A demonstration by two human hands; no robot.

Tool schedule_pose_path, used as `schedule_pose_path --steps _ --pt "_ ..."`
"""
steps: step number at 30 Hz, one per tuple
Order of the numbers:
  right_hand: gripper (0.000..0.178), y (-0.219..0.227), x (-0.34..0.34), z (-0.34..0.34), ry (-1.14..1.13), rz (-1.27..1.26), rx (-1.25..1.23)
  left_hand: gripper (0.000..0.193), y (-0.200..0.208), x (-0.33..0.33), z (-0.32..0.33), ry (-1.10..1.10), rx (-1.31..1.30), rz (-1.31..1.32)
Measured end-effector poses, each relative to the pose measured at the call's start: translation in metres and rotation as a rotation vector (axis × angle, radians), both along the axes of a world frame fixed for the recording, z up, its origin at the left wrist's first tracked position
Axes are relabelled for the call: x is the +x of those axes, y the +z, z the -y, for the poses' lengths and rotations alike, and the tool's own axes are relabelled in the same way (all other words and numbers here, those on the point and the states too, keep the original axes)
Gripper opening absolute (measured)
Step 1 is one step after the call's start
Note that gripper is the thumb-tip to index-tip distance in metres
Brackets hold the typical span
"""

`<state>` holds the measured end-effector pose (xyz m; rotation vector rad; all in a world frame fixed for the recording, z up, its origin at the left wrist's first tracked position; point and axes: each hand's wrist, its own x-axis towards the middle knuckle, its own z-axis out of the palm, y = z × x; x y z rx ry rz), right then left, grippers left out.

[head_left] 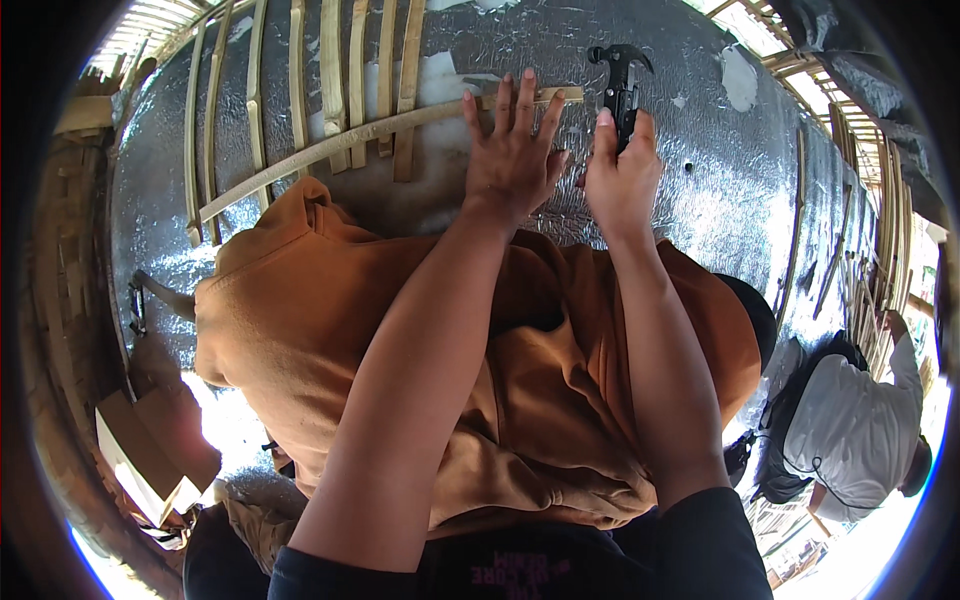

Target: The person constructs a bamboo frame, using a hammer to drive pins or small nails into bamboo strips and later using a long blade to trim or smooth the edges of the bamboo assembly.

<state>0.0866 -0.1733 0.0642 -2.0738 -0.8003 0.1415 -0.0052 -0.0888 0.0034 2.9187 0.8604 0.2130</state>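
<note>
My left hand [512, 165] lies with fingers spread across a long, thin wooden strip [370, 130], near the strip's right end. The strip slants from lower left to upper right, over several upright slats. Beside it, my right hand [625, 180] is closed around the handle of a small black claw hammer [622, 75], which looks like a multi-tool. The hammer's head points away from me, just right of the strip's end. Both hands are over a silvery foil sheet [720, 190]. Any nail under my left fingers is hidden.
Several wooden slats [298, 75] run along the foil at the far left. An orange-brown garment [330, 310] spreads beneath my forearms. A cardboard box [150, 455] stands at the lower left. At the right, a person in a light shirt [850, 425] reaches toward more slats.
</note>
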Motion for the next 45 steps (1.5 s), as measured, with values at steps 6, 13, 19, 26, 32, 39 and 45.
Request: schedule_pose_path --steps 6,13,19,26,32,39,45 --pt "0.026 -0.011 0.006 -0.002 -0.093 -0.128 0.003 0.078 0.017 -0.007 -0.002 -0.029 0.017 0.102" --pt "0.024 -0.020 0.011 -0.006 -0.091 -0.158 -0.006 0.074 0.102 -0.021 -0.031 0.031 -0.174 -0.176" --pt "0.026 -0.025 0.014 -0.008 -0.075 -0.143 -0.013 0.047 0.138 -0.048 -0.041 0.045 -0.391 -0.060" --pt "0.028 -0.030 0.014 -0.010 -0.057 -0.168 -0.031 0.029 0.091 -0.026 -0.086 -0.017 -0.278 0.150" --pt "0.029 -0.029 0.014 -0.014 -0.097 -0.239 -0.114 0.038 0.071 -0.030 -0.089 0.041 -0.309 -0.092" --pt "0.028 -0.030 0.013 -0.016 -0.104 -0.264 -0.113 0.026 0.060 -0.030 -0.099 -0.001 -0.222 -0.047" --pt "0.029 -0.026 0.014 -0.016 -0.112 -0.304 -0.137 0.020 0.058 -0.033 -0.099 0.005 -0.230 -0.033"
